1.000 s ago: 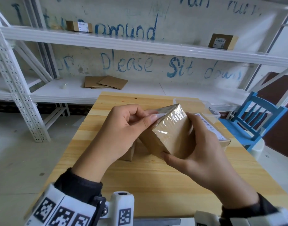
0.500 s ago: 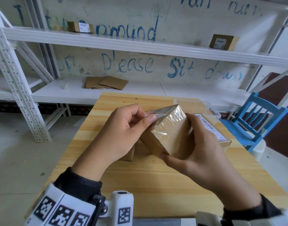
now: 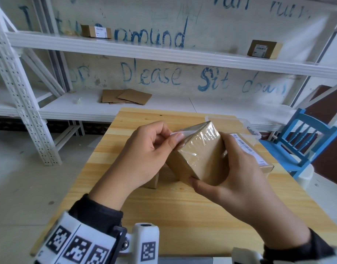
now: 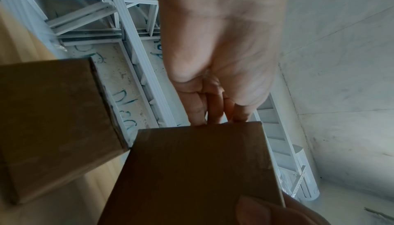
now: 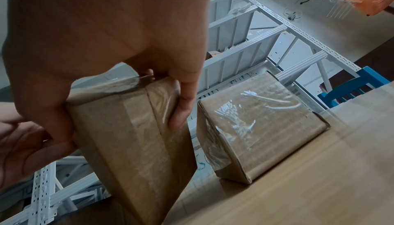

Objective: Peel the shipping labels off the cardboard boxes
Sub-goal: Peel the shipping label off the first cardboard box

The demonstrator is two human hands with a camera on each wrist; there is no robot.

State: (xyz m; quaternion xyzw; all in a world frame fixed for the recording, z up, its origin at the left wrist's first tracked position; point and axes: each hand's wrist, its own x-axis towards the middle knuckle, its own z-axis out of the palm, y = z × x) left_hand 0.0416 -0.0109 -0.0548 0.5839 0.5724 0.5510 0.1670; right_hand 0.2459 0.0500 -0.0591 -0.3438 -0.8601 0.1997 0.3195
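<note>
A small cardboard box [image 3: 200, 157] wrapped in clear tape is held tilted above the wooden table [image 3: 179, 210]. My right hand [image 3: 238, 180] grips it from the right side, thumb under its near edge; the same box [image 5: 136, 137] fills the right wrist view. My left hand [image 3: 144, 153] pinches a white label edge [image 3: 176, 133] at the box's upper left corner. In the left wrist view the curled fingers [image 4: 213, 110] meet the box's top edge [image 4: 198, 169]. A second box [image 3: 257, 155] with a barcode label lies behind my right hand.
A third small box [image 3: 153, 181] stands on the table under my left hand. A clear plastic tray [image 3: 253, 130] sits at the table's far right. A blue chair [image 3: 308, 141] stands to the right. White shelves behind hold labelled boxes [image 3: 96, 31] and flat cardboard [image 3: 125, 97].
Both hands and the held box have stayed almost in place; the left thumb and finger have shifted slightly at the label's edge.
</note>
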